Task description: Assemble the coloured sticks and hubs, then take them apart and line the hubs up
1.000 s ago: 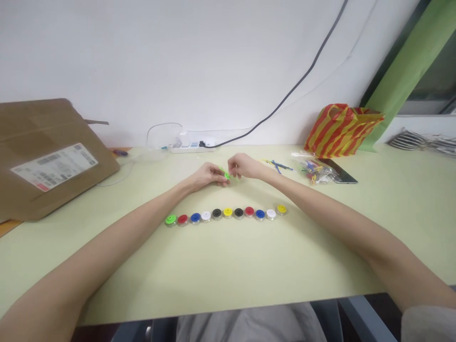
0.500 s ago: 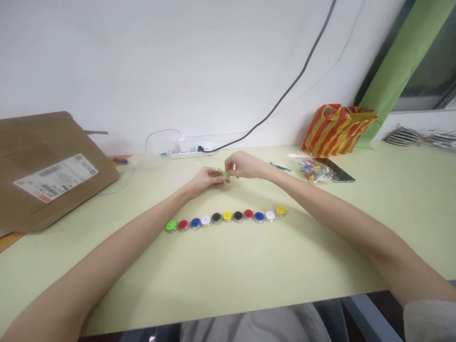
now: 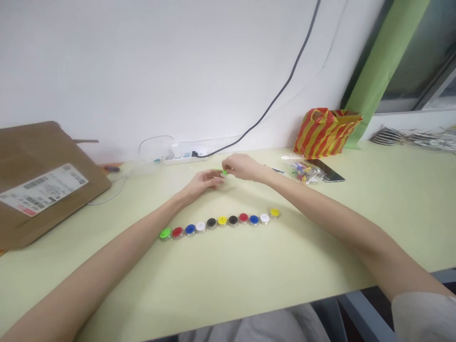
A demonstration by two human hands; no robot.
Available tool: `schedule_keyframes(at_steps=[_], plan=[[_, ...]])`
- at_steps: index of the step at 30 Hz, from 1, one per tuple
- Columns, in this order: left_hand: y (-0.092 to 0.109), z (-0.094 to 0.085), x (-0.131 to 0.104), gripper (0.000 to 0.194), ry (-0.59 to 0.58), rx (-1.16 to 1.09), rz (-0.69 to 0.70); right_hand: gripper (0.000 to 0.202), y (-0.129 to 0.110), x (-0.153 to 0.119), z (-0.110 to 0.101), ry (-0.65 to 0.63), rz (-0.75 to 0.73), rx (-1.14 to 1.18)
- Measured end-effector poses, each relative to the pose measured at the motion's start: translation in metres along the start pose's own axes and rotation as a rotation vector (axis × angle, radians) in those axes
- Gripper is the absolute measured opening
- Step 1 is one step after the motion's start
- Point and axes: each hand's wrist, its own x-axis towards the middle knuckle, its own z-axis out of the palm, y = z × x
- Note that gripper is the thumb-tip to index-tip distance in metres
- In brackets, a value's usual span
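You're pinching the sm. green piece (image 3: 224, 174) btwn L hand (image 3: 202, 184) & R hand (image 3: 242, 167) tips, disc row (image 3: 222, 221) lying on their near side, so ideally you're bracing w/ L & working R gently.

Left hand (image 3: 203, 183) beyond middle of disc row (image 3: 222, 221), thumb and fingers in pinch. Right hand (image 3: 242, 167) also beyond row, just beside left, knuckles up, fingers curled to pinch. Fingertips close together. Left forearm (image 3: 131, 237) bare, passes row's left end. Right forearm (image 3: 313, 204) bare, passes right end, elbow bent.
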Motion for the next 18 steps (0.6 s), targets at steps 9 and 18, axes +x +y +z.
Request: schedule_keyframes(at_steps=[9,18], plan=[[-0.003,-0.002,0.003,0.046,0.05,-0.034,-0.009,0.023,0.026,-0.002,0.037,-0.173,0.082,-0.016],[0.0,-0.004,0.003,0.045,0.077,0.012,-0.079,0.044,0.038,-0.012,-0.006,-0.266,0.097,0.155]])
